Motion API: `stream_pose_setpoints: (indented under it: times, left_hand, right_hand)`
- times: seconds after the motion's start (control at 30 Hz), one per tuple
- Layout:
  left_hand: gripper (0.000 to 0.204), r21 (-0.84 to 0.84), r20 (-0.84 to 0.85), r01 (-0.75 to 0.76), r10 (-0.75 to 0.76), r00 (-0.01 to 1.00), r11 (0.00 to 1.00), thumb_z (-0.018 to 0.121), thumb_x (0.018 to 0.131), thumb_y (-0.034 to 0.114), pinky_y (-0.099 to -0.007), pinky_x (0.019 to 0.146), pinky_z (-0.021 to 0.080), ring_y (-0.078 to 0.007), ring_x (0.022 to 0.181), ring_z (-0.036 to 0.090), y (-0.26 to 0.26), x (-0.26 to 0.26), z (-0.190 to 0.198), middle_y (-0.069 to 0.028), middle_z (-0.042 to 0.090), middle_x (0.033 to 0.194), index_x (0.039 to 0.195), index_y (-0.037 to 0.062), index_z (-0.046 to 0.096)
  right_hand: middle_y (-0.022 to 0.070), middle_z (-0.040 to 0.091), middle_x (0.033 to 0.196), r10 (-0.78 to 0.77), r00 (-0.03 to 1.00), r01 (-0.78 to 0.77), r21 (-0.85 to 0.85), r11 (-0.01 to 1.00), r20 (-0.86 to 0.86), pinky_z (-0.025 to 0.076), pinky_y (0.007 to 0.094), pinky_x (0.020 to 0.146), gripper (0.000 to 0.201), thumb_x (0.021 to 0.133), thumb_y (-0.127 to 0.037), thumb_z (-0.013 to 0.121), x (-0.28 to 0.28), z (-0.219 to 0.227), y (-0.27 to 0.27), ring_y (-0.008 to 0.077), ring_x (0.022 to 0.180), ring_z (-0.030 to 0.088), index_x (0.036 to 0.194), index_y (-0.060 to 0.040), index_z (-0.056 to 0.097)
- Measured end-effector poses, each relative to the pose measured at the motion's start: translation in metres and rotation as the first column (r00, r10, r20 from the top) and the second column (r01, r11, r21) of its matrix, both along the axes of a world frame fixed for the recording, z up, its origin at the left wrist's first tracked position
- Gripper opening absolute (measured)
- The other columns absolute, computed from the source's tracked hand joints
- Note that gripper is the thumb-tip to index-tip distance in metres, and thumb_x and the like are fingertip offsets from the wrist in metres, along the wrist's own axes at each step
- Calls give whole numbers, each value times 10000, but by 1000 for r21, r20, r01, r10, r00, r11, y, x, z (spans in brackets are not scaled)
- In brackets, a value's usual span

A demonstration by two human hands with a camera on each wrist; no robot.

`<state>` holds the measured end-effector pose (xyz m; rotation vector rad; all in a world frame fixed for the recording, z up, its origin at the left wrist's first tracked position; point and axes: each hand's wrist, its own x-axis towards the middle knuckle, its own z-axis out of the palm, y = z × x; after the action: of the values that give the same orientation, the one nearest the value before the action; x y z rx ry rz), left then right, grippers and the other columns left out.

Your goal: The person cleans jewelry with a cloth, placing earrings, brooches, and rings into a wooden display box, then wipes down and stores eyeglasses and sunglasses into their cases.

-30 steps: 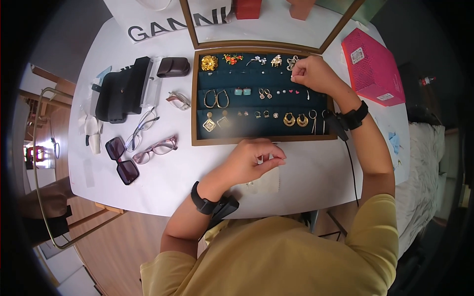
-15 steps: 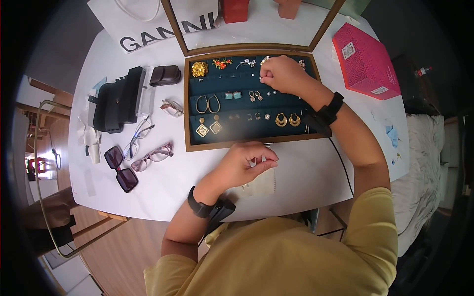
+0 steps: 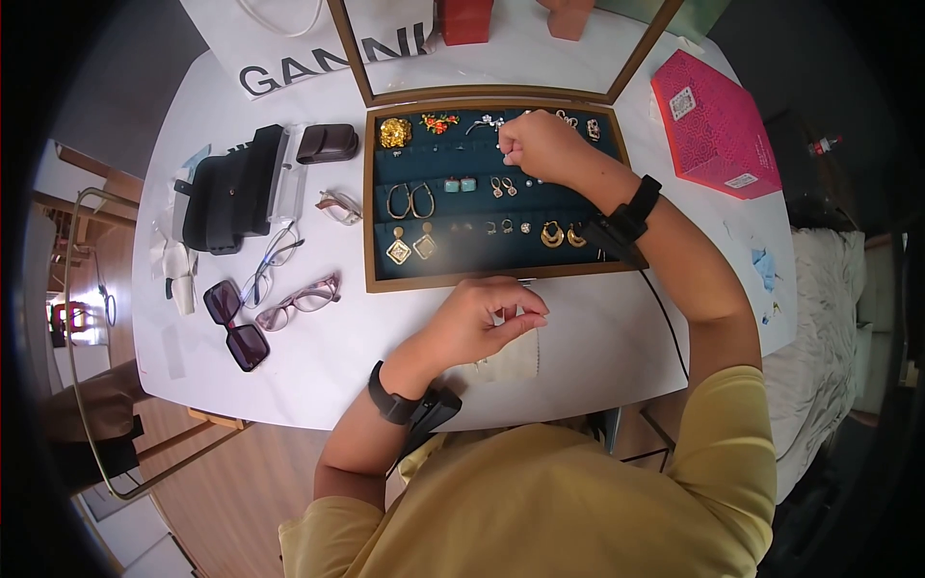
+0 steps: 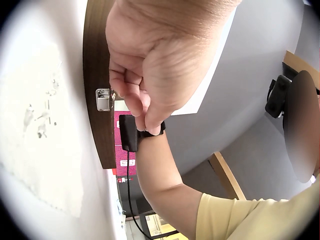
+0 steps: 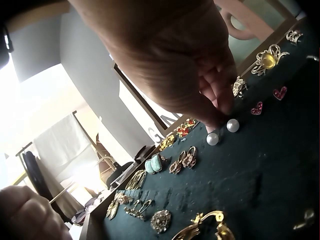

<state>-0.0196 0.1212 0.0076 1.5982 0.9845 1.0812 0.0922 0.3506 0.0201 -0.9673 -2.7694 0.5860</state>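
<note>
Just in front of the jewellery case (image 3: 491, 279), my left hand (image 3: 479, 323) holds thumb and forefinger together. A tiny glint shows between those fingertips in the left wrist view, where the hand (image 4: 160, 65) is beside the case's metal clasp (image 4: 103, 100). My right hand (image 3: 551, 149) is over the upper rows, its fingers curled and tips together. In the right wrist view those fingertips (image 5: 215, 117) are down by two pearl studs (image 5: 232, 125); anything between them is hidden. Pink heart studs (image 5: 280, 93) and turquoise earrings (image 3: 461, 184) lie on the dark cloth.
A pale cloth (image 3: 515, 358) with small pieces lies below my left hand. Sunglasses (image 3: 247, 347), clear-framed glasses (image 3: 310, 297) and a black case (image 3: 226, 204) are at the left. A pink box (image 3: 718, 120) stands at the right; the raised glass lid (image 3: 491, 97) is behind.
My right hand has moved left along the upper part of the case, uncovering brooches at its right end. My left hand keeps its pinch. The head view has shifted slightly.
</note>
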Motion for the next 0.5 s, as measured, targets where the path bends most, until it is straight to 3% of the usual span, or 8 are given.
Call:
stream_pose_setpoints:
  times: [0.27, 0.37, 0.5]
  left_hand:
    - [93, -18, -12, 6, -6, 1000, 1000, 747, 801, 41, -252, 576, 450, -122, 629, 546, 0, -1, -1, -40, 685, 798, 876, 48, 694]
    - [95, -24, -19, 5, -5, 1000, 1000, 748, 800, 41, -252, 578, 450, -122, 635, 548, 0, -1, 0, -38, 684, 799, 879, 50, 695]
    - [100, -10, -12, 11, -11, 1000, 1000, 746, 802, 39, -251, 578, 451, -122, 640, 548, 0, -1, -2, -34, 682, 804, 887, 55, 695]
  right_hand:
    - [156, 648, 809, -10, 981, -12, 111, 994, 193, 504, 405, 723, 58, 751, -5, 631, -8, -4, -7, 331, 870, 628, 807, -22, 621]
    - [156, 642, 805, 46, 969, -77, 120, 990, 243, 500, 409, 716, 53, 765, 10, 600, -8, -2, -8, 342, 846, 630, 812, -15, 601]
    - [150, 642, 791, 5, 997, -2, -41, 999, 77, 498, 402, 709, 57, 777, 10, 602, -9, 4, -6, 340, 807, 631, 830, -10, 596]
